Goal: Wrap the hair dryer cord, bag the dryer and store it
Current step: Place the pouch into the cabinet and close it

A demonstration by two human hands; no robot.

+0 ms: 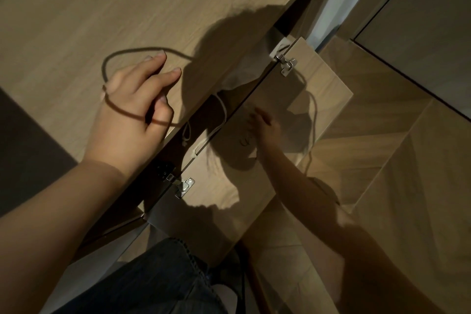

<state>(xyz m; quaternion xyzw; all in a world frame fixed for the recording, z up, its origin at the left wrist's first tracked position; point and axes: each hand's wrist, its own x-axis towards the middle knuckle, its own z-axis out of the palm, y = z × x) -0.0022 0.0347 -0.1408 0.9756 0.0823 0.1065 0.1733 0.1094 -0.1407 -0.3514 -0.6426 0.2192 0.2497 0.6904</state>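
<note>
A white drawstring bag point(239, 76) lies inside the open wooden cabinet, half in shadow. Its white cord point(222, 115) hangs down at the opening. The hair dryer itself is not visible. My left hand point(137, 102) rests on the front edge of the wooden cabinet top point(76, 20), two fingers stretched flat on the wood. My right hand point(263, 126) is lower, blurred, against the inner face of the open cabinet door point(280, 94), its fingers pointing toward the opening. Whether it holds anything cannot be made out.
The door hangs on two metal hinges point(286, 64) point(184, 186). A thin looping shadow crosses the cabinet top and my left hand. Herringbone wood floor point(369, 160) lies to the right, with a dark panel point(420, 33) beyond. My dark trouser leg point(165, 278) is at the bottom.
</note>
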